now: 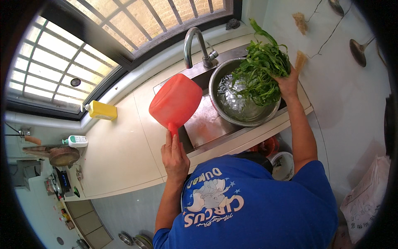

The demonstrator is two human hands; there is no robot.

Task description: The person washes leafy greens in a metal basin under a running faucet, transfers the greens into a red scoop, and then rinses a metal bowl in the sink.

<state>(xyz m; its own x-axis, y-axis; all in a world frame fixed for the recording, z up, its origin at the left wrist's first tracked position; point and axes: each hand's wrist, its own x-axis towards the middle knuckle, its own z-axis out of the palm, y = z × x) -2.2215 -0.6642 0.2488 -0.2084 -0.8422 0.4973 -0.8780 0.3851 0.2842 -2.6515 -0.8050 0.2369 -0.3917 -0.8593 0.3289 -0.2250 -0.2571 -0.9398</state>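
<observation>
My left hand (175, 158) grips the handle of a red plastic water dipper (175, 99), raised over the left side of the sink with its underside towards me. In my right hand (289, 82) is a large bunch of leafy greens (264, 68), held at the right rim of a round metal basin (213, 99). Some of the leaves hang over the water (231, 96) in the basin, whose surface is rippled. The basin sits in the stainless steel sink (206, 124). Behind the sink stands a chrome faucet (195, 40), its spout to the left of the basin.
A yellow pump bottle (102, 110) and a white bottle (77, 141) stand on the counter (115, 155) to the left. A wok (63, 156) is farther off. Ladles (359, 51) hang on the right wall. Below the counter are a white bucket (283, 165) and a red container (266, 146).
</observation>
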